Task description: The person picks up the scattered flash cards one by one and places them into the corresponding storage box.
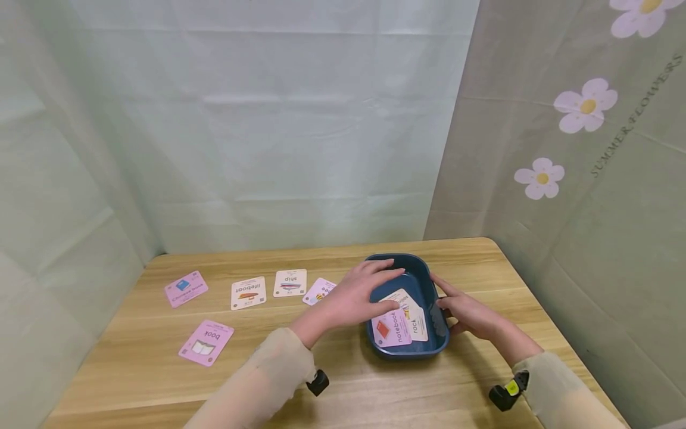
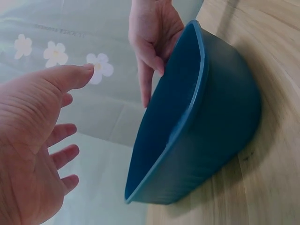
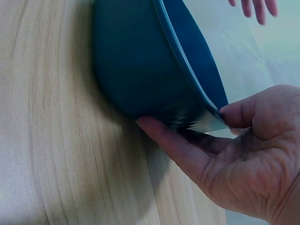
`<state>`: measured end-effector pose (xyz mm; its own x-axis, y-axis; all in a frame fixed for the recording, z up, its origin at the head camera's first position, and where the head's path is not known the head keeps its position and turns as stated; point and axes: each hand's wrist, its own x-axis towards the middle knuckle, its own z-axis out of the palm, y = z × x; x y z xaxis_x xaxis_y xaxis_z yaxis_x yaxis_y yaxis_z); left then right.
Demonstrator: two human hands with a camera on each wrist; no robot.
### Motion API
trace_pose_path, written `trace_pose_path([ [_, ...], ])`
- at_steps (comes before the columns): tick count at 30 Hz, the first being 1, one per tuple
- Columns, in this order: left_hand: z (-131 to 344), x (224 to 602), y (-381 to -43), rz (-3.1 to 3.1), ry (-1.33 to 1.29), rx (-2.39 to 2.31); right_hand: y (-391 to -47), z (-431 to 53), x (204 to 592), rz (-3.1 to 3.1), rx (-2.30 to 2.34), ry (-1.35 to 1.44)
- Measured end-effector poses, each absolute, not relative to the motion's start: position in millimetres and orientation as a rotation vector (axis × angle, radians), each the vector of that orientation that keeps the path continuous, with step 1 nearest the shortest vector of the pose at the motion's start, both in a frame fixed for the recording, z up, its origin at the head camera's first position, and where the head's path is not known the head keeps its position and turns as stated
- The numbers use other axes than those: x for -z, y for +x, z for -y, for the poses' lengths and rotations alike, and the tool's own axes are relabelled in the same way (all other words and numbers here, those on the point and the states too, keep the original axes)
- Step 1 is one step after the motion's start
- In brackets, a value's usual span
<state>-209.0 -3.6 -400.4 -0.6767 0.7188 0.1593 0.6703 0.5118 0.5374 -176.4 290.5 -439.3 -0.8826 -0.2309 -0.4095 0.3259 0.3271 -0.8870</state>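
My left hand point(image 1: 364, 292) is over the left side of a dark blue plastic basin point(image 1: 383, 354). Its fingers are spread, and the left wrist view shows nothing between them. Inside the basin lie a pink "notebook" flashcard point(image 1: 390, 333), a white "rock" flashcard point(image 1: 419, 329) and another white card partly covered by them. The left thumb overlaps the cards in the head view. At the basin's right side, my right hand point(image 3: 258, 164) holds the wall, one fingertip at the rim and another digit low against the outside.
Several flashcards lie left of the basin on the wooden table point(image 1: 161, 381): "Chinese book" point(image 1: 186, 289), "book" point(image 1: 206, 343), "lifeboat" point(image 1: 249, 293), "ship" point(image 1: 290, 283), and a pink-edged card point(image 1: 318, 291) partly behind the left hand. Behind the table hangs a pale curtain point(image 1: 300, 137).
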Motion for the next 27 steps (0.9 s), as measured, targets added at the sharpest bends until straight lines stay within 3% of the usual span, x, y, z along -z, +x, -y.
trace_pose_path([
  [27,91,410,-195,-2.822,1.156,-1.128,-176,-289,439,-2.158,1.567,0.097],
])
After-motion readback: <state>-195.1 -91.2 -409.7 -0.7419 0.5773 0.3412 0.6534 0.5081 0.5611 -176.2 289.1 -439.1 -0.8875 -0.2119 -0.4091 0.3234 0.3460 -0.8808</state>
